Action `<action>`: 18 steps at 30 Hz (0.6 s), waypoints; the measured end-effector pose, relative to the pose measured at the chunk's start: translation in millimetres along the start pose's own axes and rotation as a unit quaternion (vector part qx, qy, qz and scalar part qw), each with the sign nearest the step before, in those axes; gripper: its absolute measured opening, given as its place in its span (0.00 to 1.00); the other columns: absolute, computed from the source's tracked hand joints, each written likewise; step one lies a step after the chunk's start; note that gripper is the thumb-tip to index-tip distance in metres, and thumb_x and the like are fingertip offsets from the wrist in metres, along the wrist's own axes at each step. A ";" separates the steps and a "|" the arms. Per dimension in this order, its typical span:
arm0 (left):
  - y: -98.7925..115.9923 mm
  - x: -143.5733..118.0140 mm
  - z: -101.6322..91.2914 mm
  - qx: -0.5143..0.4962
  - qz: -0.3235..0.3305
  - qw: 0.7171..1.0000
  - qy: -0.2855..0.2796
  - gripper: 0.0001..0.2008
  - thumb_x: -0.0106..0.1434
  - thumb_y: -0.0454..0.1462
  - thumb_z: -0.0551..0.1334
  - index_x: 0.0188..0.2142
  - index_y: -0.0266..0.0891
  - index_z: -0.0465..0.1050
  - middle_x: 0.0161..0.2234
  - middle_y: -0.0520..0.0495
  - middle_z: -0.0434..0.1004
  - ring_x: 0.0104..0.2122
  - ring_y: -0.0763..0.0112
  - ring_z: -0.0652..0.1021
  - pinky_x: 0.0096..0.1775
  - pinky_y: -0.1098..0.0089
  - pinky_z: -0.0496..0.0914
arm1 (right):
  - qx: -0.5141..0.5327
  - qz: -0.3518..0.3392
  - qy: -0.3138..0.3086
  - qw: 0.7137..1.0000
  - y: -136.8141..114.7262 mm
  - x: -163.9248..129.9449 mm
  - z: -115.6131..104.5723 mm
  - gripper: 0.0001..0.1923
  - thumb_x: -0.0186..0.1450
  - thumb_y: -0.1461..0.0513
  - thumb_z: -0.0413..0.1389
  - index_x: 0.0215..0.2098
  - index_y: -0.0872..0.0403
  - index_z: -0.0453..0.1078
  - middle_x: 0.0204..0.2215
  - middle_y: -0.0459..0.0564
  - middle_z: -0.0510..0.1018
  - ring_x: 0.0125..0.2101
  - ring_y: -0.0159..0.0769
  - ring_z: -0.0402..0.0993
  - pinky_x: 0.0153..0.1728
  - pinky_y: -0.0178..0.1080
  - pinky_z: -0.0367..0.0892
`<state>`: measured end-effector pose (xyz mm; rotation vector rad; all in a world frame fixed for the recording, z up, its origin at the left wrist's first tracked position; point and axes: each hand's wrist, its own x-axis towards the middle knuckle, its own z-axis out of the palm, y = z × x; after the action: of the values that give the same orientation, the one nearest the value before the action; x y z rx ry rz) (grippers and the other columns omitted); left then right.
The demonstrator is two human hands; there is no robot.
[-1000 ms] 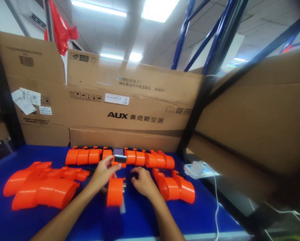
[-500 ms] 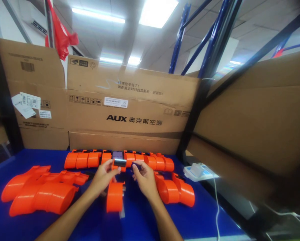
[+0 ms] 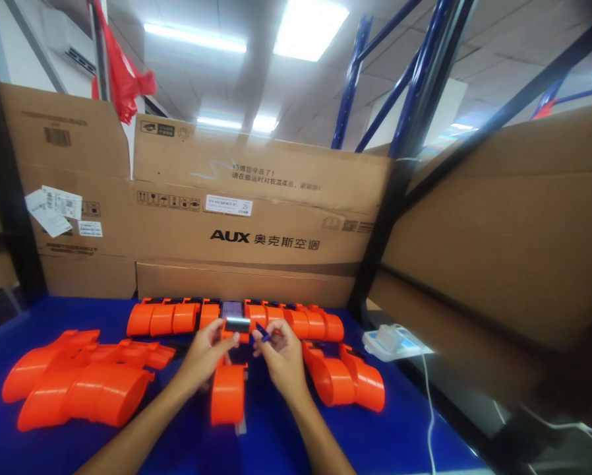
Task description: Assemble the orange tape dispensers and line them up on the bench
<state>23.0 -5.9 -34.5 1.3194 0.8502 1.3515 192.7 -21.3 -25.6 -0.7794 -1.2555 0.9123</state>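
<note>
1. Small orange part (image 3: 236, 324): carries a grey block on its top and is held above the blue table (image 3: 78, 455), in front of the row of orange parts (image 3: 177, 316).
2. Left hand (image 3: 206, 353): fingers closed on the small orange part, pinching its left end.
3. Right hand (image 3: 282, 356): fingers closed on a thin blue tool (image 3: 263, 332), whose tip points toward the part.
4. Upright orange housing (image 3: 227, 392): stands on the table, just below both hands.

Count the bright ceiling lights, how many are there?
3. One long strip light at upper left, one big panel light at top middle, one strip light just above the cardboard boxes. Boxes may hide more.
</note>
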 end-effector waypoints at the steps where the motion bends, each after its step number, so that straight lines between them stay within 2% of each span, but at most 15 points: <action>1: -0.4 0.1 -0.2 0.000 0.001 1.000 0.000 0.25 0.54 0.46 0.70 0.47 0.35 0.72 0.34 0.44 0.78 0.29 0.67 0.78 0.24 0.73 0.71 | 0.001 -0.001 -0.001 1.000 0.7 -0.3 0.6 0.17 0.58 0.55 0.66 0.30 0.50 0.61 0.22 0.41 0.72 0.23 0.34 0.73 0.24 0.35 0.70; 6: 3.9 -3.1 1.6 0.001 0.004 1.000 -0.007 0.24 0.55 0.46 0.69 0.47 0.35 0.72 0.31 0.46 0.78 0.21 0.74 0.74 0.21 0.75 0.68 | -0.042 -0.020 -0.007 0.999 7.1 0.2 0.0 0.19 0.58 0.55 0.65 0.28 0.51 0.58 0.21 0.40 0.68 0.23 0.32 0.70 0.25 0.34 0.65; 8: 6.0 -4.4 3.0 -0.004 0.006 1.000 -0.011 0.23 0.54 0.45 0.70 0.45 0.35 0.72 0.32 0.46 0.78 0.22 0.73 0.74 0.22 0.75 0.68 | -0.092 -0.043 -0.011 0.995 8.4 0.9 -1.5 0.19 0.58 0.55 0.65 0.27 0.51 0.58 0.21 0.39 0.66 0.23 0.31 0.66 0.25 0.33 0.62; 12: 6.5 -4.9 4.7 -0.018 0.004 0.999 -0.039 0.21 0.53 0.44 0.71 0.44 0.36 0.73 0.35 0.44 0.79 0.29 0.69 0.77 0.24 0.74 0.70 | -0.200 -0.112 -0.018 0.973 5.3 0.2 -3.6 0.18 0.60 0.56 0.63 0.24 0.51 0.58 0.22 0.41 0.66 0.24 0.31 0.63 0.27 0.34 0.60; 18: 5.3 -4.5 2.8 -0.024 -0.006 0.998 -0.055 0.21 0.53 0.44 0.71 0.43 0.36 0.73 0.34 0.45 0.79 0.24 0.72 0.75 0.24 0.74 0.69 | -0.278 -0.200 -0.067 0.937 -6.2 -4.8 -4.1 0.14 0.65 0.60 0.58 0.25 0.51 0.58 0.26 0.44 0.68 0.28 0.33 0.64 0.31 0.35 0.61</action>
<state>24.2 -11.9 -30.2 1.3374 0.7458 1.2713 197.2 -28.3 -22.8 -0.8598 -1.7496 0.2744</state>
